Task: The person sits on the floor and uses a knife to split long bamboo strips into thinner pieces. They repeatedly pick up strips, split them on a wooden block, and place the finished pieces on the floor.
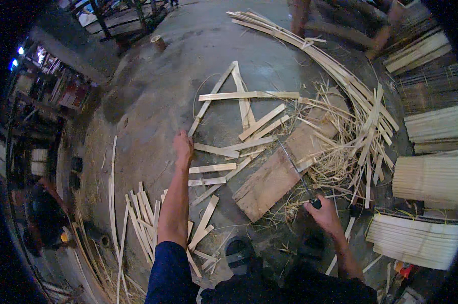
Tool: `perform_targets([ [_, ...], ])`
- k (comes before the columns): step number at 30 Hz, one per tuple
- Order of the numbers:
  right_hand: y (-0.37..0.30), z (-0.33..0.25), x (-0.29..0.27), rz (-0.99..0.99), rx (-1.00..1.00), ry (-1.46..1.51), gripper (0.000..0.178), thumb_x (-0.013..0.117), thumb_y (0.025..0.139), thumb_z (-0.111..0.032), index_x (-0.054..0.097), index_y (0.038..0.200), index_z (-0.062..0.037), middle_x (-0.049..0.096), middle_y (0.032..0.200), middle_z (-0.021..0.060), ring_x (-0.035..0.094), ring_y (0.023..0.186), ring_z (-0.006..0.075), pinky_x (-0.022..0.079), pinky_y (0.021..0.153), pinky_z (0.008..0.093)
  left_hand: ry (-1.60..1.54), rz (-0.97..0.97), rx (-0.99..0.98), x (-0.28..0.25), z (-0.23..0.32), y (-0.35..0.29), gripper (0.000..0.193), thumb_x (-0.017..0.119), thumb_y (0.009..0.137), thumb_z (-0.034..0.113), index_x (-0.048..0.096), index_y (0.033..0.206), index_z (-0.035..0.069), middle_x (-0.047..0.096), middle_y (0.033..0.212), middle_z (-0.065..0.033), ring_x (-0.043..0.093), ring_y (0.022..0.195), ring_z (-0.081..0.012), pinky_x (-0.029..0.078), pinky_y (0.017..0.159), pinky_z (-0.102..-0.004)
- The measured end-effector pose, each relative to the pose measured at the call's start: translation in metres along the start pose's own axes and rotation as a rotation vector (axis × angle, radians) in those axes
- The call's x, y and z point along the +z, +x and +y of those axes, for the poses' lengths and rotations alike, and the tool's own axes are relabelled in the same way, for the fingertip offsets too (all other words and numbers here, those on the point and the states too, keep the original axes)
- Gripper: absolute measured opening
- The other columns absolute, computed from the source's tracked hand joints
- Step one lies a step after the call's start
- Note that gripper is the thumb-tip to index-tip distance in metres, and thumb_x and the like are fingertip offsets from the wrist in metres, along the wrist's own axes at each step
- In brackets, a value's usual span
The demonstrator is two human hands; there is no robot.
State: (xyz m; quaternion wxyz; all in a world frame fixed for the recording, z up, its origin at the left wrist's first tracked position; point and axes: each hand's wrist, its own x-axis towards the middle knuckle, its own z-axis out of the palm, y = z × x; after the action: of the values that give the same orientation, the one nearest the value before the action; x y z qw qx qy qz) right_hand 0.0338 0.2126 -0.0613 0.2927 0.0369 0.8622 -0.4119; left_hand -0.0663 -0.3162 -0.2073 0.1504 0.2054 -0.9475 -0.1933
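Observation:
My left hand (183,144) is stretched out to the left of the wooden board, its fingers closed at the lower end of a pale bamboo strip (216,93). That strip slants away to a point where it meets another strip (243,99). In my right hand (323,213), close to my feet, is a long thin-bladed knife (298,175) with a dark handle. Its blade points away from me, over the thick brown board (267,185). Several short split strips (212,168) lie between the board and my left arm.
Tangled shavings (335,147) heap up along the board's right side. A bundle of long strips (310,48) curves across the far right. Pale slatted panels (429,177) line the right edge. More strips (145,220) lie left of my arm, and a short stump (158,43) stands far left.

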Motion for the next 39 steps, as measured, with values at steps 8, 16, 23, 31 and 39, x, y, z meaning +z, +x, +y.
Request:
perform_targets([
  [8,0.023,0.038,-0.003,-0.058,0.149,0.495,0.039,0.065,0.084,-0.039,0.059,0.095,-0.0023,0.058,0.070,0.0019,0.051,0.049,0.0133,0.044,0.049,0.0294,-0.122,0.221,0.051,-0.109,-0.018,0.000,0.020,0.066,0.079,0.009,0.064,0.095,-0.002,0.061,0.077,-0.0119,0.056,0.068,-0.0177,0.045,0.061,-0.0333],
  [16,0.027,0.061,-0.012,0.488,-0.067,0.350,0.024,0.060,0.089,-0.027,0.051,0.093,-0.0052,0.053,0.065,0.0019,0.051,0.052,0.0129,0.042,0.046,0.0282,-0.641,0.847,0.348,-0.311,0.144,-0.025,0.015,0.060,0.088,0.012,0.058,0.097,0.001,0.058,0.085,-0.0063,0.052,0.074,-0.0153,0.043,0.071,-0.0304],
  [23,-0.043,0.000,-0.007,0.400,-0.320,0.093,0.042,0.061,0.086,-0.030,0.049,0.116,-0.0025,0.064,0.091,0.0214,0.064,0.085,0.0364,0.050,0.072,0.0407,0.127,0.977,0.393,-0.298,0.275,-0.084,0.022,0.048,0.092,0.025,0.044,0.078,0.009,0.040,0.066,-0.0017,0.043,0.060,-0.0160,0.038,0.057,-0.0328],
  [31,-0.054,-0.024,0.030,0.132,-0.425,0.208,0.040,0.054,0.091,-0.034,0.049,0.115,-0.0023,0.062,0.091,0.0238,0.063,0.083,0.0384,0.049,0.069,0.0426,-1.357,0.689,-0.199,-0.218,0.355,-0.133,0.032,0.045,0.096,0.040,0.040,0.078,0.013,0.029,0.062,0.0042,0.028,0.053,-0.0071,0.025,0.047,-0.0236],
  [39,-0.050,-0.059,0.038,-0.044,-0.371,0.115,0.045,0.051,0.090,-0.041,0.049,0.113,-0.0029,0.063,0.084,0.0230,0.062,0.078,0.0430,0.048,0.070,0.0462,-0.928,0.709,-0.017,-0.214,0.355,-0.154,0.033,0.041,0.098,0.036,0.038,0.079,0.009,0.026,0.062,0.0030,0.024,0.053,-0.0088,0.022,0.045,-0.0242],
])
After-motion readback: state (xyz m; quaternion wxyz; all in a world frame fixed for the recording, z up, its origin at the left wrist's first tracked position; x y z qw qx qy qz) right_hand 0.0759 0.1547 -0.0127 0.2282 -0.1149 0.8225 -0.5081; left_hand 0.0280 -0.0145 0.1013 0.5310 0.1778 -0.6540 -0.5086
